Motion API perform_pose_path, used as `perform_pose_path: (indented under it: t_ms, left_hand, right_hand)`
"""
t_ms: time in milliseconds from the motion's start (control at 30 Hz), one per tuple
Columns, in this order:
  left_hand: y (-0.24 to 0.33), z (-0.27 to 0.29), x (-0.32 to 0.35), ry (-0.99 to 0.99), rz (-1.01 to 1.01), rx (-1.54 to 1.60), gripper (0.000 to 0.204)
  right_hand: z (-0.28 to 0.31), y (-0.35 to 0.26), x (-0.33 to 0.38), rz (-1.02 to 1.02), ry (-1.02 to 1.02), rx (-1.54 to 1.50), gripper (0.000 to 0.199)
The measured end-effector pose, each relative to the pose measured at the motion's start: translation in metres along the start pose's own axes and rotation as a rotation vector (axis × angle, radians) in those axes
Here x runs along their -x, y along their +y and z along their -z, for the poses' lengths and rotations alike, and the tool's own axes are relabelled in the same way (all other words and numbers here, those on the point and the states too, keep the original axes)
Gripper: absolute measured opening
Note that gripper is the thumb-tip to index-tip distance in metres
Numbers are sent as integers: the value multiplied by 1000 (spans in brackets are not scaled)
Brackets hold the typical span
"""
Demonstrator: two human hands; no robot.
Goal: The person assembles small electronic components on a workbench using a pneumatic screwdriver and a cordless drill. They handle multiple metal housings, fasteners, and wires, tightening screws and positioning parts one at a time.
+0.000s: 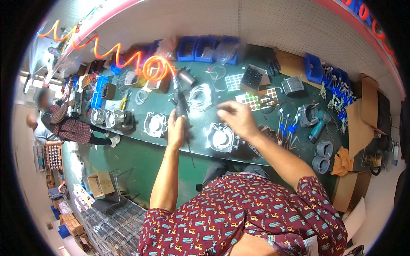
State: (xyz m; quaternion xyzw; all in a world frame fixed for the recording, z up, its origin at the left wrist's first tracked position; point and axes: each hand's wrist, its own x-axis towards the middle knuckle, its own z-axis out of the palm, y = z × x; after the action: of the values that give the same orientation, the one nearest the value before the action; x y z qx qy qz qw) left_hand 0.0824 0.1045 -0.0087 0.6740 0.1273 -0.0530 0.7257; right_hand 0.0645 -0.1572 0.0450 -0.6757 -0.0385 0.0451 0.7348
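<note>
The left hand grips a black pneumatic screwdriver upright; the right hand, fingers pinched shut as if on a small fastener, hovers at 12 o'clock of the metal housing on the tabletop; seating it seems next, needing careful aim

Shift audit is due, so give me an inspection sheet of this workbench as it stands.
Surface: dark green bench, crowded along its length.
Job's things: black air screwdriver held upright; round metal housing below the right hand.
Clutter: more metal housings, blue bins, teal power tool, orange rag, cardboard boxes.
Grippers: left hand shut on the screwdriver; right hand hovering, fingers pinched, contents too blurred to tell.
Cables: orange coiled hose running to the screwdriver.
Surroundings: another person seated far left; perforated wall panel.
</note>
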Motion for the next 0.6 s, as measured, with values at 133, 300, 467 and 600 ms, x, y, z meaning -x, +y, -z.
perform_pose_path:
  t_ms: [133,300,467,600]
  left_hand:
    - [47,-1,31,-26,-69,-229,36]
    - [79,30,47,-16,-458,-768,43]
    - [103,30,34,-102,-354,-485,38]
    - [119,15,13,-81,-433,-408,29]
  right_hand:
    - [-43,-48,-59,757,-223,516,24]
    - [-91,-124,-114,902,-889,1159,23]
    - [-114,-140,-147,872,-1074,1180,27]
    - [-116,-161,-143,1083,-764,1481,25]
